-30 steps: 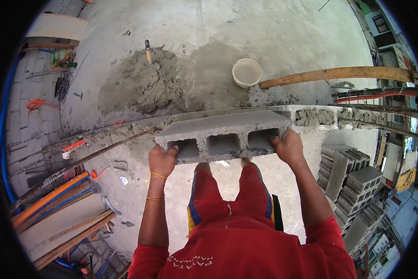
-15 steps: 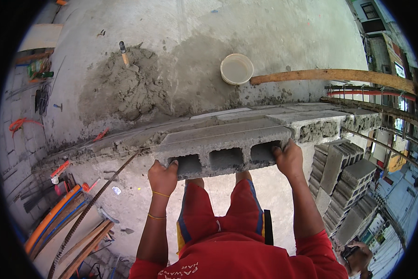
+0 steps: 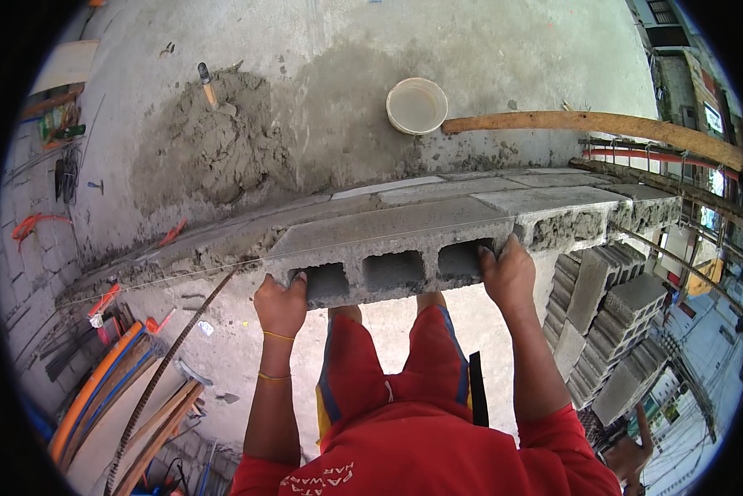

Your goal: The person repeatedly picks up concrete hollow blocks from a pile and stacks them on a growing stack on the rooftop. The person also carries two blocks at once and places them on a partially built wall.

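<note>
A grey hollow concrete block (image 3: 392, 227) lies along the block wall in front of me, its three open cells facing my body. My left hand (image 3: 280, 304) grips its left end, the thumb over the edge of the left cell. At the opposite end my right hand (image 3: 508, 273) is closed on the block, its thumb at the right cell. A thin string line (image 3: 330, 248) crosses the block lengthwise. To the right, a laid block (image 3: 566, 219) with mortar-filled cells adjoins it. Rough mortar (image 3: 247, 244) shows beside the left end.
Beyond the wall are a mortar heap (image 3: 223, 149) with a trowel (image 3: 209, 89) in it, a round bucket (image 3: 417, 107) and a long timber (image 3: 595, 124). A rebar rod (image 3: 169, 364) slants at left. Stacked blocks (image 3: 607, 310) stand right, near another person's hand (image 3: 632, 450).
The block and both hands have shifted slightly up and left in view, and its outer face looks more level with the neighbouring block. Another person's hand has risen at lower right.
</note>
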Tool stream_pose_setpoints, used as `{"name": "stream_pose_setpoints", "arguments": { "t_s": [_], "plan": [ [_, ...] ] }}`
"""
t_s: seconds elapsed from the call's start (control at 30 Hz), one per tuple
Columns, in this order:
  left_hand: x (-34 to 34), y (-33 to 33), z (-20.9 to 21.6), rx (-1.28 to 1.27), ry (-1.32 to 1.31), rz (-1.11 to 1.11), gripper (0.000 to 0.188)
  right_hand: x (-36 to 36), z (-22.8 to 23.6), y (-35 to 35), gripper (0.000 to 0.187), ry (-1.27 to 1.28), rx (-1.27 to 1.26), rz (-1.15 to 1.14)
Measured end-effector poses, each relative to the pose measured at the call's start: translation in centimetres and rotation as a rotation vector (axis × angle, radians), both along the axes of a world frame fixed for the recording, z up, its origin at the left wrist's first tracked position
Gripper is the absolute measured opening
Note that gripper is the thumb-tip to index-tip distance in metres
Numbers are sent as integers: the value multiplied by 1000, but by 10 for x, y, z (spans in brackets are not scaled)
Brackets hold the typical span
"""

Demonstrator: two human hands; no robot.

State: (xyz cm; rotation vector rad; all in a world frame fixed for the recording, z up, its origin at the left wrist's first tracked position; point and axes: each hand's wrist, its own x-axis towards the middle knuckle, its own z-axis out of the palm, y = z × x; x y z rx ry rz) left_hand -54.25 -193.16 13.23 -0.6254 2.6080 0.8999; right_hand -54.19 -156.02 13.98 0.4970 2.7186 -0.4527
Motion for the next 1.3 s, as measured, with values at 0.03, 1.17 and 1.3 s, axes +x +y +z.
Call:
{"name": "stream_pose_setpoints", "arguments": {
  "t_s": [0.03,1.17,1.3],
  "plan": [
    [1,0,-1,11,12,1,30,-1,-1,0,43,-14,0,-5],
    [50,-34,-139,1138,-356,1432,83,-14,-16,25,45,-154,-142,59],
    [38,-14,-178,1604,-172,1368,67,-14,-11,22,42,-168,12,97]
  ]
}}
